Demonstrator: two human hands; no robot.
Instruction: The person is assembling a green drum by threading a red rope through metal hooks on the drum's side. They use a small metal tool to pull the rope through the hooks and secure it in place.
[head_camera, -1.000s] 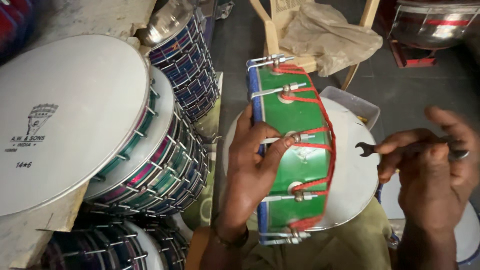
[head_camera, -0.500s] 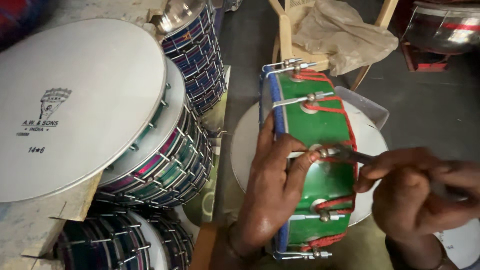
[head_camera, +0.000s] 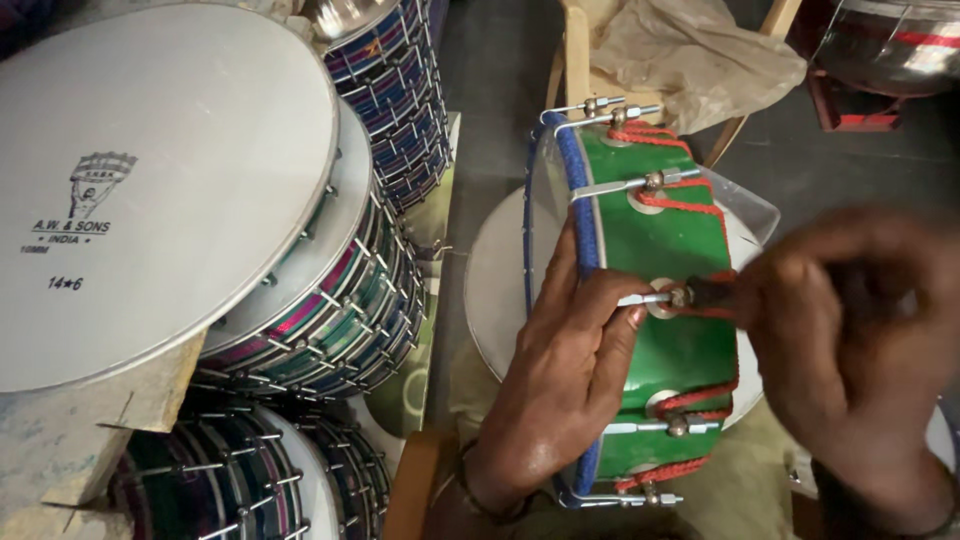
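Observation:
A green drum with a blue rim, red cord and metal tension rods stands on edge in front of me. My left hand grips its blue rim side, thumb and fingers wrapped over the shell. My right hand is closed on a small dark wrench, blurred by motion. The wrench's tip is set on the nut of the middle tension rod. Behind the green drum lies another white drumhead.
Stacks of striped drums with white heads fill the left side, leaning on one another. A taller striped drum stands behind them. A wooden chair with a crumpled beige bag is at the back, and a shiny metal shell sits top right.
The view has drawn closer. My right hand came in from the right with the wrench and set it on the middle rod's nut; my left hand stays on the rim.

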